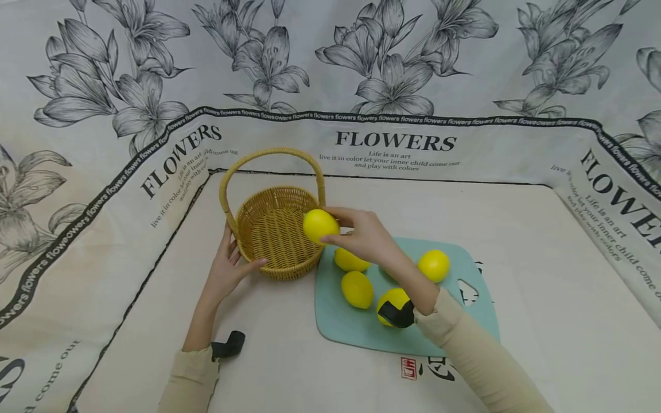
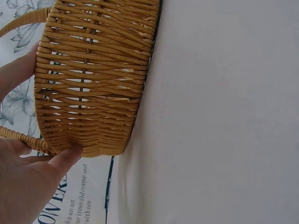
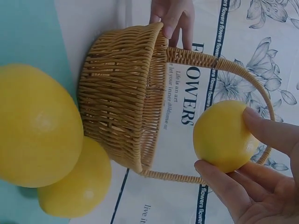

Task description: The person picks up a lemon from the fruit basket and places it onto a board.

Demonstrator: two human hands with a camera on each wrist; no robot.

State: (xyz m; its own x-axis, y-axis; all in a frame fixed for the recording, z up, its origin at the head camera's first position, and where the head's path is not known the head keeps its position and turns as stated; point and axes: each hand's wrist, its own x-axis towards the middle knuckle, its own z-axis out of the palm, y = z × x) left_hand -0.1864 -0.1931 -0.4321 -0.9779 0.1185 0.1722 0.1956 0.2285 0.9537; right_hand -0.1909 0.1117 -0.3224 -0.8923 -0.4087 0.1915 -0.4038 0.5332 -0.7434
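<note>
A lemon [image 1: 321, 226] is pinched between the thumb and fingers of my right hand [image 1: 364, 232], over the right rim of a wicker basket [image 1: 279, 235]. The right wrist view shows that lemon [image 3: 225, 135] above the level of the basket's opening. My left hand [image 1: 227, 275] grips the basket's left side, thumb at the front rim and fingers round the outside near the handle's base. Woven floor shows inside the basket, and its handle [image 1: 273, 151] stands upright. Several more lemons, one of them [image 1: 357, 289] near the left edge, lie on a light blue cutting board [image 1: 330, 327].
The board lies right of the basket, close beside it. A black device [image 1: 229, 344] sits on my left wrist and another [image 1: 396, 314] on my right, overlapping a lemon in the head view. Behind the white table rises flower-printed cloth [image 1: 395, 143].
</note>
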